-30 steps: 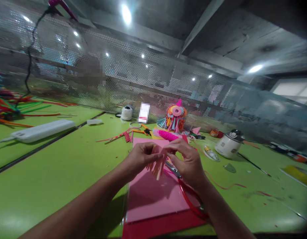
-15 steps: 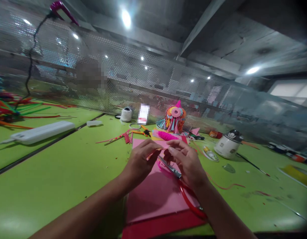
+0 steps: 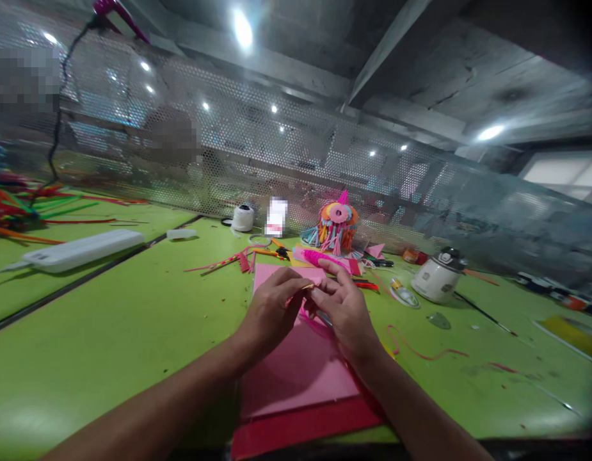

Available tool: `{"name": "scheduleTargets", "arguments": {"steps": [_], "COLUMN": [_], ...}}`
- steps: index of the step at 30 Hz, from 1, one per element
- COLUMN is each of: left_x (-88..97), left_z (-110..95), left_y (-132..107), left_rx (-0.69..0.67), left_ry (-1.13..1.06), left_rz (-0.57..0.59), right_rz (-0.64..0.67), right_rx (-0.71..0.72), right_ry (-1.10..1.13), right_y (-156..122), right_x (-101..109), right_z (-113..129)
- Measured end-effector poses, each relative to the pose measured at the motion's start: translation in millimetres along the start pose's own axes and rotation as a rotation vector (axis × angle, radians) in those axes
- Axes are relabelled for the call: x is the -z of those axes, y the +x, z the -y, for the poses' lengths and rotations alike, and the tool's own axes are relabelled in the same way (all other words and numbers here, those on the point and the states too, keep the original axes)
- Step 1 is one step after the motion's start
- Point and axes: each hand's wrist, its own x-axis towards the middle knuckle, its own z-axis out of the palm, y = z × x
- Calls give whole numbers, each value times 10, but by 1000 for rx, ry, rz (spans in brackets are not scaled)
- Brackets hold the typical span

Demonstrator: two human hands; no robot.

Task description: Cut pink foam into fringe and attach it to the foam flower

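My left hand (image 3: 275, 306) is closed in a pinch on a small, thin yellowish-orange strip (image 3: 307, 287). Against the strip's other end press the thumb and a fingertip of my right hand (image 3: 342, 310), its index finger raised and stretched forward. Both hands hover above a stack of pink sheets (image 3: 300, 378) with a red sheet (image 3: 300, 435) at the bottom. A bright pink strip (image 3: 315, 325) curves below my fingers. Only a bit of grey scissor blade (image 3: 325, 318) shows beside my right hand; the rest of the scissors is mostly hidden under that hand and wrist.
Beyond the sheets stands a tasselled paper ornament (image 3: 338, 224), near a lit phone (image 3: 276, 216) and a white thread spool (image 3: 242, 218). A white pot (image 3: 438, 276) and a brush (image 3: 488, 315) are at right. A power strip (image 3: 87, 250) lies left.
My right hand has shifted slightly left and now covers most of the scissors, whose red handles showed before. Its index finger has lifted forward. The left hand keeps its pinch.
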Motion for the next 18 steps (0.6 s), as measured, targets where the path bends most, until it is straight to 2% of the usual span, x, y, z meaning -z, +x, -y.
{"name": "scheduleTargets", "arguments": {"steps": [9,15,18], "left_x": [-17,-4,33], "left_z": [-6,-68,-128], "left_y": [1,12,28], "left_rx": [42,51,102], "left_ry": [-3,-44,-99], "left_rz": [21,91,145], "right_rz": [-34,-48,-61], "right_rx": [24,36,41], "right_ry": [-22,-18,-46], "right_y": [-24,-13,-12], "right_x": [-70,-58,-51], "right_z": [7,-9,5]}}
